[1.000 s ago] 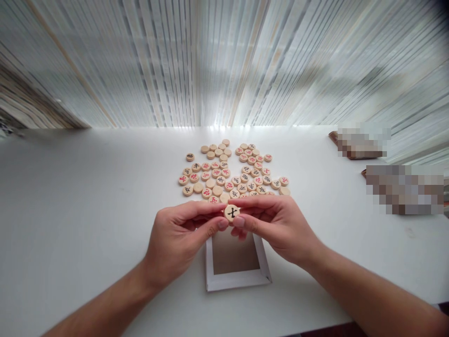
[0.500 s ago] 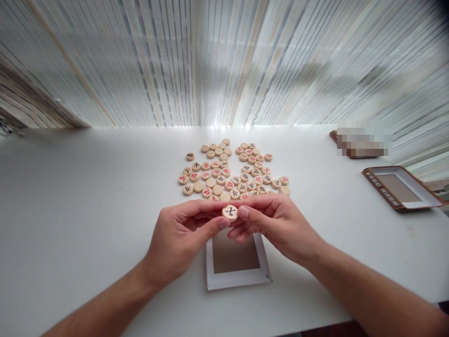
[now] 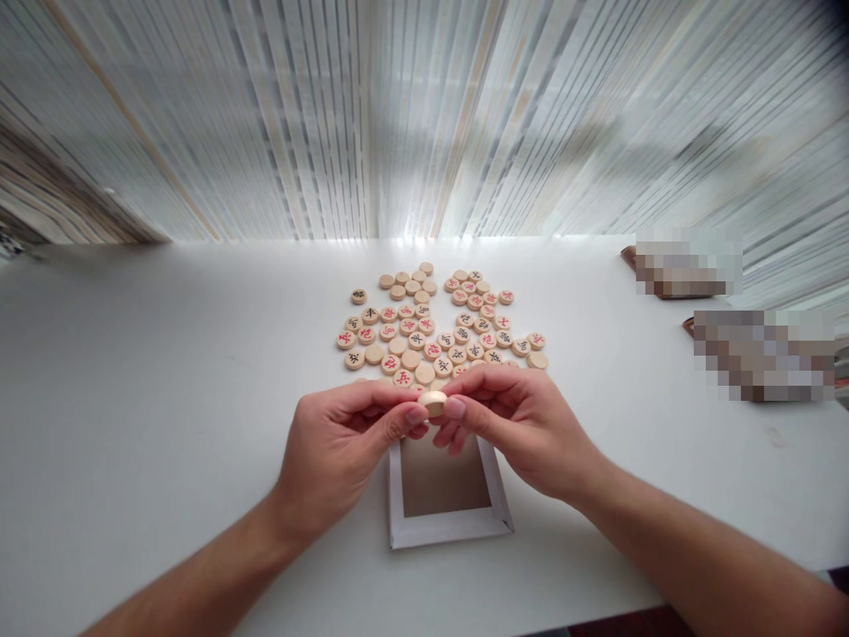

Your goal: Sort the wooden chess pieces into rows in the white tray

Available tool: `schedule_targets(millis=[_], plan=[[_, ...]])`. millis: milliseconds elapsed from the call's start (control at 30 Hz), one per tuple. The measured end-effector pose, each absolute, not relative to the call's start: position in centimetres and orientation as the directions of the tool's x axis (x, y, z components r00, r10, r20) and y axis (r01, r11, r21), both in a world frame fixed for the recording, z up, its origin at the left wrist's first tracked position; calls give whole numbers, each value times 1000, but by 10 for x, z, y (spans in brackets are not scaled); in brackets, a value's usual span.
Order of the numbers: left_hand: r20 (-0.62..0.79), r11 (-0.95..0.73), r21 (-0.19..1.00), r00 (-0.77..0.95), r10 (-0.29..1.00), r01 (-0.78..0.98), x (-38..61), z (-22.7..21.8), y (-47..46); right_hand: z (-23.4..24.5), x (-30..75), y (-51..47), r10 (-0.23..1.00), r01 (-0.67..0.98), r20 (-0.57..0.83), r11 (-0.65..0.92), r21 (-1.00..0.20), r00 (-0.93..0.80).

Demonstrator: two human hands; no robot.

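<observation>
Left hand [image 3: 335, 447] and right hand [image 3: 534, 433] close together, thumbs [image 3: 483, 420] and fingers [image 3: 481, 379] in a pinch, bare forearms [image 3: 222, 557] wide apart.

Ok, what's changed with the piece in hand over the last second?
The held piece has turned: its black character faced the camera earlier; now its plain edge shows and the character is out of sight. Left hand and right hand both hold it, in nearly the same place. The loose pieces and white-edged tray look unmoved.

Wooden discs [image 3: 416, 340] — red, black Chinese characters | one disc [image 3: 401, 378] — red 兵 | others unclear
</observation>
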State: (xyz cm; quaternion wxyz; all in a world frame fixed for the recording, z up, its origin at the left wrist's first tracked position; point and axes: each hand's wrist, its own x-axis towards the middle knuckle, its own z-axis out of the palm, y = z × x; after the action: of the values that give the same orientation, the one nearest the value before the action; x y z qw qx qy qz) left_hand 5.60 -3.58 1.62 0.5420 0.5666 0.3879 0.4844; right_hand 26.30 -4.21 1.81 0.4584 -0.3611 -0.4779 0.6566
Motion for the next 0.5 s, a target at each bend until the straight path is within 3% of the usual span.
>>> schedule_targets(millis=[500], plan=[[161, -160, 987, 268, 950, -27, 56, 14, -38, 18, 262, -41, 894, -278, -230, -350, -895, -384]])
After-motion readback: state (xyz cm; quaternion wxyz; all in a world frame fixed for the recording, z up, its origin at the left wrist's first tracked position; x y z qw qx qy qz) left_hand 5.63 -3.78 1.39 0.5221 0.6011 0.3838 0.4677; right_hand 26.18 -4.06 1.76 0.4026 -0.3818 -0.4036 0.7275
